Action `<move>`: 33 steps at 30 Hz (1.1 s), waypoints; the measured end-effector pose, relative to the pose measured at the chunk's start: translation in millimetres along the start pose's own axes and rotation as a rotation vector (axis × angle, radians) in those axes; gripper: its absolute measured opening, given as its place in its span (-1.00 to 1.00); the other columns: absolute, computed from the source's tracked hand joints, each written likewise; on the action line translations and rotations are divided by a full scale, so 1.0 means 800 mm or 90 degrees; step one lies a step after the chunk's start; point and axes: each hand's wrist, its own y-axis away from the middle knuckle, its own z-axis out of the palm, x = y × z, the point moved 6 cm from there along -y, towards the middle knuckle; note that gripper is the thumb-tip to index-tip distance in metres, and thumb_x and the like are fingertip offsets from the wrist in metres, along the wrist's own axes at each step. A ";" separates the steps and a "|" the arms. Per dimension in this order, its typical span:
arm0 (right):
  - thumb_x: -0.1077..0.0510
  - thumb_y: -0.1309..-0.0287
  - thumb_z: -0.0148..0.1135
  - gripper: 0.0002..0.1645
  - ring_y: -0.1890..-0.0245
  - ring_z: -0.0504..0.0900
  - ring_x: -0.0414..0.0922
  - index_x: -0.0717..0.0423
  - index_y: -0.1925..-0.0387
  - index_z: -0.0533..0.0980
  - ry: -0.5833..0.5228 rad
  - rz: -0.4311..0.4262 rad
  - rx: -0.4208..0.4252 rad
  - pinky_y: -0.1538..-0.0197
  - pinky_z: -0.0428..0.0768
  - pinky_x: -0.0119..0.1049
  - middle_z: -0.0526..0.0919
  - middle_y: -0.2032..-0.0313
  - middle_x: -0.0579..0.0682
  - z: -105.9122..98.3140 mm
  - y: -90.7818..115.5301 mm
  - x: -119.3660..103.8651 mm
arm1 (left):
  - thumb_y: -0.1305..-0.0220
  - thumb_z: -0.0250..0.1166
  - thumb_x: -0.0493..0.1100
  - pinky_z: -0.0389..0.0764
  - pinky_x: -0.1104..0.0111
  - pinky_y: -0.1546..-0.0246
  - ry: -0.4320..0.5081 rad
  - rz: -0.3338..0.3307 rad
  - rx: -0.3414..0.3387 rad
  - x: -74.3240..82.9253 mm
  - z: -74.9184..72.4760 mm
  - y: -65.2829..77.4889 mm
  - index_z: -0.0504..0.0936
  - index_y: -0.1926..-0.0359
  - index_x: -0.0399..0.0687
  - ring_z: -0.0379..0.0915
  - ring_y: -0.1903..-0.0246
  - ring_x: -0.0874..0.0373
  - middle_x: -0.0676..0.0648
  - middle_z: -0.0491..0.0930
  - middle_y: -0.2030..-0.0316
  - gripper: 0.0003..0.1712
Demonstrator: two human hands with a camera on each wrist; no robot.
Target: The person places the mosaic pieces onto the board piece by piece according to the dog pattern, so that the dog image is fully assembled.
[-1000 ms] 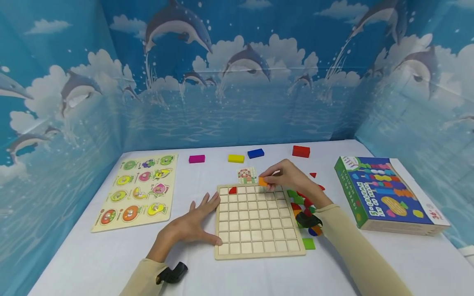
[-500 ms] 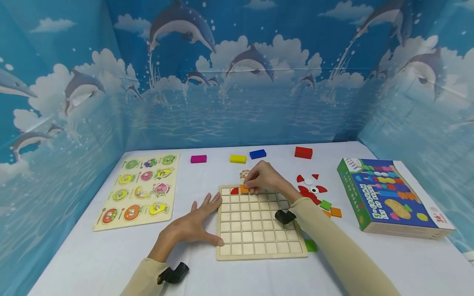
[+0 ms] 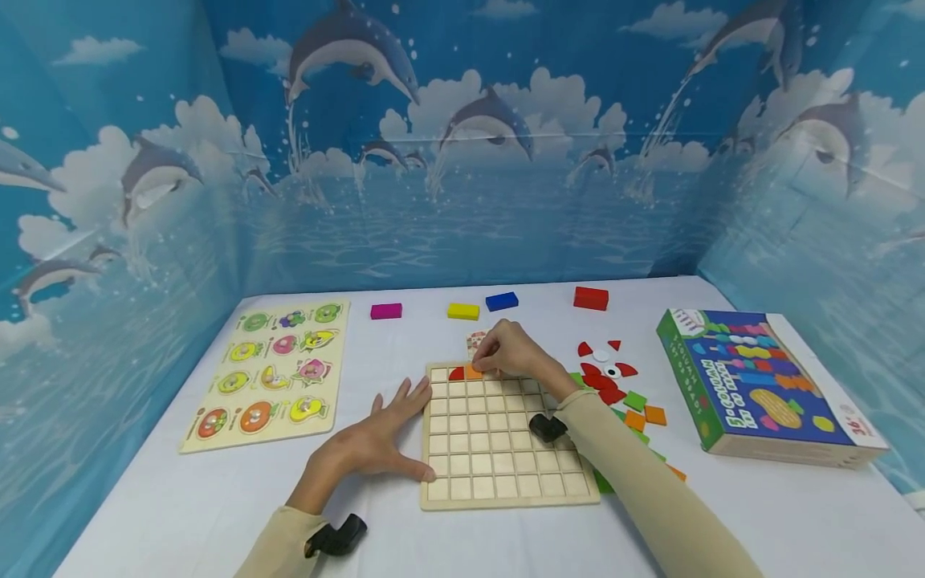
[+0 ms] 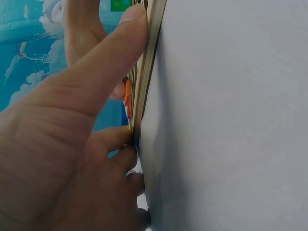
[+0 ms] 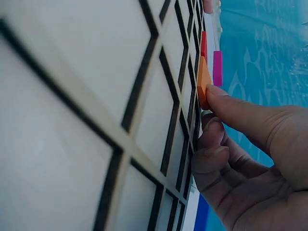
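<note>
A wooden grid board (image 3: 499, 463) lies in front of me. My left hand (image 3: 379, 437) rests at its left edge with fingers spread; the thumb touches the near-left rim. My right hand (image 3: 511, 351) pinches an orange square tile (image 3: 473, 372) at the board's far row. In the right wrist view the thumb presses that orange tile (image 5: 204, 84), which looks slightly tilted. Just left of it a red quarter-circle piece (image 3: 456, 374) sits in a cell. Behind the board a small picture card (image 3: 474, 342) is partly covered by the right hand.
Loose pieces lie right of the board, among them orange squares (image 3: 655, 415) and red pieces (image 3: 609, 395). Farther right stands a bead box (image 3: 766, 381). A fruit puzzle board (image 3: 270, 353) is at left. Magenta (image 3: 386, 311), yellow (image 3: 463, 311), blue (image 3: 502, 301) and red (image 3: 591, 298) blocks line the back.
My right hand has moved left along the far row, bringing the orange tile beside the red quarter-circle piece. The left hand keeps its place at the board's edge.
</note>
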 end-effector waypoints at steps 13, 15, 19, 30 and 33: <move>0.21 -0.38 0.47 -0.76 0.35 0.69 -0.06 0.25 0.01 0.80 0.030 -0.053 0.067 0.32 0.67 -0.30 0.85 0.16 0.07 -0.039 0.027 -0.002 | 0.03 0.76 0.20 -0.49 -0.16 -0.67 0.006 0.001 0.007 0.000 0.001 0.000 0.01 -0.76 -0.01 -0.51 -0.73 -0.02 0.07 -0.20 -0.76 0.51; 0.19 -0.39 0.46 -0.73 0.29 0.71 -0.03 0.26 -0.02 0.79 0.031 -0.055 0.078 0.27 0.69 -0.28 0.83 0.15 0.08 -0.056 0.038 0.003 | 0.03 0.76 0.19 -0.49 -0.15 -0.67 0.007 0.001 0.008 0.000 0.000 0.000 0.01 -0.75 -0.02 -0.51 -0.73 -0.02 0.07 -0.20 -0.76 0.51; 0.18 -0.38 0.48 -0.68 0.19 0.74 0.00 0.28 -0.07 0.76 0.042 -0.028 0.103 0.16 0.73 -0.28 0.83 0.14 0.08 -0.087 0.062 0.020 | 0.03 0.77 0.17 -0.51 -0.16 -0.67 0.008 -0.003 0.009 -0.001 -0.002 0.000 0.01 -0.75 -0.03 -0.51 -0.73 -0.04 0.05 -0.20 -0.76 0.52; 0.15 -0.37 0.49 -0.63 0.15 0.74 0.03 0.29 -0.10 0.74 0.110 0.049 0.120 0.22 0.72 -0.28 0.82 0.13 0.10 -0.134 0.105 0.067 | 0.04 0.77 0.17 -0.53 -0.15 -0.66 0.016 -0.004 0.006 -0.001 0.002 -0.001 0.02 -0.75 0.00 -0.52 -0.73 -0.03 0.07 -0.20 -0.76 0.51; 0.16 -0.35 0.51 -0.63 0.17 0.71 0.06 0.31 -0.09 0.74 0.120 0.073 0.133 0.25 0.70 -0.27 0.81 0.15 0.12 -0.146 0.113 0.080 | 0.04 0.77 0.17 -0.52 -0.15 -0.66 0.016 -0.003 0.009 0.000 0.001 -0.001 0.01 -0.75 0.00 -0.51 -0.73 -0.03 0.06 -0.20 -0.76 0.51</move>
